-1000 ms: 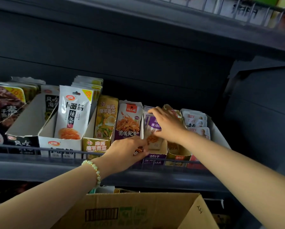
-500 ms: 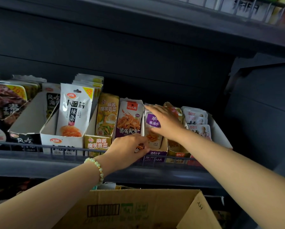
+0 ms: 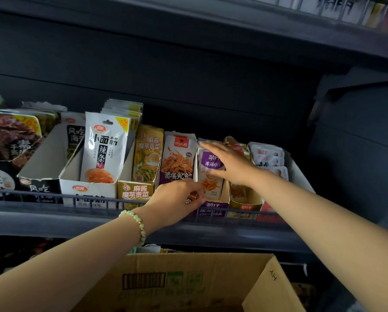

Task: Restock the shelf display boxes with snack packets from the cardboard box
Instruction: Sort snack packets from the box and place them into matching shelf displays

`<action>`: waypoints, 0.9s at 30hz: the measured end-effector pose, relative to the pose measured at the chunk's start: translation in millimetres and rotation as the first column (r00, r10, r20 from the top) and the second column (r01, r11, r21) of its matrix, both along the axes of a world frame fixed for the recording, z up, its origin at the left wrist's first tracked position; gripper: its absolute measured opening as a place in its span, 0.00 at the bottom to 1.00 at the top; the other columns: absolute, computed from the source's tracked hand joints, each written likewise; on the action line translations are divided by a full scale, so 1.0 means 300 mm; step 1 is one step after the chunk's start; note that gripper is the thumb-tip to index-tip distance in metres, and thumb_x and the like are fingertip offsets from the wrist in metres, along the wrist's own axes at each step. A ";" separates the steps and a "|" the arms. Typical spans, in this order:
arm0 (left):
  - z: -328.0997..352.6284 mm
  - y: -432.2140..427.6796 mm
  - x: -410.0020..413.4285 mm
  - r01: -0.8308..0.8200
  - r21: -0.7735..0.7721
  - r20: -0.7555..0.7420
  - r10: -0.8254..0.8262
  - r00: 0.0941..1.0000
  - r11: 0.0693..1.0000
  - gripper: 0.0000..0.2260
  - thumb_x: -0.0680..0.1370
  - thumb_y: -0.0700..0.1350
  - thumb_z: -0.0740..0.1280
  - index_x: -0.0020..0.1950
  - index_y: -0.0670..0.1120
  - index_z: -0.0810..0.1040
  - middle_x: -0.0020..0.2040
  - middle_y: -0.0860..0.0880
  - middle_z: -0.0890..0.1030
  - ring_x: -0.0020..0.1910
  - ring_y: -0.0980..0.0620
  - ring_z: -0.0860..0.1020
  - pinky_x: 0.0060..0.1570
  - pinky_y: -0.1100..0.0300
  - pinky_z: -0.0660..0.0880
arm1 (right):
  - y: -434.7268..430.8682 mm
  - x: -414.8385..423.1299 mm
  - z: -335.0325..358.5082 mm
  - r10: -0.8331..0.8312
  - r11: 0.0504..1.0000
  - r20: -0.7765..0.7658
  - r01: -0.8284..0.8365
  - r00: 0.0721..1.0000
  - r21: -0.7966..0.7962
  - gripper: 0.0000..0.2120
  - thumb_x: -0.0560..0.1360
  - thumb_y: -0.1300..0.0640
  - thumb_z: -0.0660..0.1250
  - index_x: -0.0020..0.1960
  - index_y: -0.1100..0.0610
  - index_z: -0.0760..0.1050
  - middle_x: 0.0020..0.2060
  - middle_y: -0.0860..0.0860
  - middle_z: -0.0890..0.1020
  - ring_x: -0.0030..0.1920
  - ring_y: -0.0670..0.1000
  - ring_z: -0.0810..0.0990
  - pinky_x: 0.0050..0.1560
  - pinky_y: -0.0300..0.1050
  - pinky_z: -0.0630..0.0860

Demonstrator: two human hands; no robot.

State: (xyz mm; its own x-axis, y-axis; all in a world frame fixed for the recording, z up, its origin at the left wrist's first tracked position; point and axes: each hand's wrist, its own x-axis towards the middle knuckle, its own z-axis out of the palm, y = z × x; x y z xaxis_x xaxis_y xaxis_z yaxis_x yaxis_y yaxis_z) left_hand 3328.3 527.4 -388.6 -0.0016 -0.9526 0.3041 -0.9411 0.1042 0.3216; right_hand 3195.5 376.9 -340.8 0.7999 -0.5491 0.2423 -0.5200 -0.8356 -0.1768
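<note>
A row of display boxes full of snack packets stands on the dark shelf. My right hand (image 3: 227, 164) lies with straight fingers across the white-and-purple packets (image 3: 211, 176) standing in the purple display box (image 3: 213, 204). My left hand (image 3: 177, 198) grips the front of the neighbouring purple box of squid-strip packets (image 3: 177, 161), fingers curled on its lower corner. The brown cardboard box (image 3: 188, 284) sits below the shelf in front of me; its inside is hidden.
A wire rail (image 3: 53, 199) runs along the shelf's front edge. To the left are a yellow box (image 3: 135, 191), a white box with a tall white packet (image 3: 104, 149) and a black box (image 3: 40, 188). Orange and red boxes (image 3: 245, 204) stand at right. An upper shelf (image 3: 278, 25) overhangs.
My right hand has flattened and slid left over the tops of the white-and-purple packets. My left hand stays at the box front. The view has shifted slightly.
</note>
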 end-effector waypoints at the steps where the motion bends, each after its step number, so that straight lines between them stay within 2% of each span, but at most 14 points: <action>1: 0.002 0.001 0.000 0.000 0.003 -0.002 0.000 1.000 1.000 0.10 0.80 0.55 0.61 0.56 0.53 0.77 0.60 0.54 0.78 0.55 0.55 0.77 0.52 0.56 0.77 | 0.002 -0.002 0.002 -0.013 1.000 -0.016 0.012 1.000 -0.017 0.40 0.75 0.56 0.69 0.78 0.45 0.48 0.78 0.48 0.52 0.76 0.51 0.54 0.71 0.50 0.66; 4: 0.007 0.004 -0.003 -0.010 0.003 -0.009 0.010 1.000 1.000 0.11 0.80 0.55 0.62 0.57 0.53 0.78 0.59 0.54 0.78 0.53 0.55 0.77 0.51 0.57 0.77 | 0.019 -0.020 0.011 -0.047 0.998 -0.012 0.046 0.999 -0.039 0.40 0.76 0.53 0.69 0.78 0.44 0.46 0.78 0.47 0.50 0.77 0.50 0.50 0.74 0.51 0.60; 7: 0.024 0.019 -0.008 -0.023 -0.009 -0.005 0.023 1.000 1.000 0.12 0.80 0.55 0.62 0.60 0.54 0.77 0.57 0.54 0.79 0.51 0.56 0.77 0.50 0.58 0.78 | 0.048 -0.066 0.026 -0.057 0.997 0.006 0.057 0.998 -0.045 0.39 0.77 0.50 0.67 0.78 0.44 0.46 0.78 0.46 0.49 0.78 0.51 0.47 0.75 0.56 0.56; 9: 0.038 0.049 -0.008 -0.037 -0.036 -0.021 0.036 0.999 0.999 0.14 0.79 0.57 0.62 0.62 0.54 0.76 0.59 0.54 0.78 0.54 0.56 0.76 0.55 0.57 0.77 | 0.083 -0.110 0.035 -0.042 0.998 0.043 0.043 0.998 -0.038 0.37 0.77 0.49 0.66 0.78 0.44 0.47 0.78 0.44 0.50 0.78 0.49 0.46 0.76 0.58 0.55; 11: 0.046 0.103 0.002 -0.064 -0.073 -0.037 0.061 0.997 0.995 0.16 0.79 0.58 0.61 0.64 0.54 0.75 0.63 0.54 0.75 0.61 0.54 0.73 0.59 0.60 0.71 | 0.146 -0.160 0.036 -0.028 0.999 0.058 0.029 0.998 -0.024 0.34 0.78 0.47 0.63 0.78 0.43 0.49 0.78 0.42 0.50 0.77 0.46 0.48 0.76 0.56 0.56; 15: -0.004 0.268 0.037 -0.078 -0.093 0.001 0.079 0.997 0.993 0.20 0.78 0.60 0.60 0.67 0.54 0.72 0.65 0.54 0.73 0.66 0.54 0.68 0.63 0.56 0.67 | 0.359 -0.263 -0.036 0.044 0.997 -0.045 -0.041 0.998 0.067 0.31 0.78 0.42 0.60 0.77 0.38 0.48 0.75 0.34 0.48 0.75 0.40 0.48 0.74 0.49 0.52; 19: -0.136 0.466 0.047 -0.072 0.124 0.030 0.069 0.997 0.990 0.22 0.77 0.63 0.58 0.68 0.57 0.69 0.67 0.58 0.68 0.69 0.58 0.63 0.69 0.56 0.64 | 0.568 -0.342 -0.220 0.112 0.958 -0.229 -0.044 0.967 0.283 0.29 0.78 0.40 0.58 0.75 0.35 0.50 0.73 0.30 0.46 0.72 0.35 0.48 0.73 0.42 0.51; 21: -0.224 0.549 0.046 -0.073 0.249 0.059 0.060 0.996 0.966 0.23 0.77 0.63 0.57 0.70 0.57 0.66 0.69 0.58 0.66 0.70 0.58 0.62 0.71 0.55 0.63 | 0.639 -0.357 -0.335 0.160 0.909 -0.301 -0.021 0.940 0.417 0.28 0.79 0.41 0.59 0.76 0.37 0.52 0.75 0.33 0.47 0.74 0.38 0.51 0.73 0.41 0.54; 23: -0.314 0.617 0.054 -0.056 0.405 0.070 0.030 0.997 0.913 0.25 0.77 0.65 0.55 0.71 0.58 0.65 0.70 0.57 0.67 0.69 0.57 0.63 0.70 0.56 0.64 | 0.689 -0.351 -0.447 0.195 0.850 -0.366 0.029 0.910 0.526 0.28 0.79 0.42 0.59 0.76 0.40 0.55 0.76 0.37 0.49 0.73 0.42 0.59 0.68 0.37 0.61; 25: -0.382 0.669 0.069 -0.027 0.521 0.047 0.003 0.999 0.853 0.36 0.70 0.74 0.46 0.71 0.57 0.66 0.68 0.57 0.68 0.66 0.57 0.65 0.67 0.58 0.66 | 0.718 -0.326 -0.557 0.219 0.800 -0.426 0.088 0.878 0.593 0.29 0.79 0.42 0.59 0.77 0.45 0.55 0.77 0.41 0.52 0.72 0.46 0.62 0.65 0.37 0.62; 27: -0.447 0.698 0.094 -0.025 0.587 0.020 0.017 1.000 0.809 0.49 0.59 0.81 0.38 0.70 0.57 0.67 0.67 0.56 0.69 0.65 0.57 0.67 0.65 0.58 0.68 | 0.739 -0.292 -0.648 0.220 0.755 -0.478 0.162 0.850 0.636 0.31 0.79 0.40 0.59 0.77 0.48 0.54 0.77 0.46 0.54 0.75 0.50 0.59 0.70 0.43 0.58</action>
State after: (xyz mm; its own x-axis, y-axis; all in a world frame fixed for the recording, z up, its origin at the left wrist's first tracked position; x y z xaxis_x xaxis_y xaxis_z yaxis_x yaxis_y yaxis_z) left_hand 3356.5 736.9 -522.9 0.0206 -0.9496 -0.3127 -0.9456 -0.1200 0.3022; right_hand 3108.0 598.6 -535.2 0.7126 -0.3879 -0.5845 -0.6660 -0.6360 -0.3899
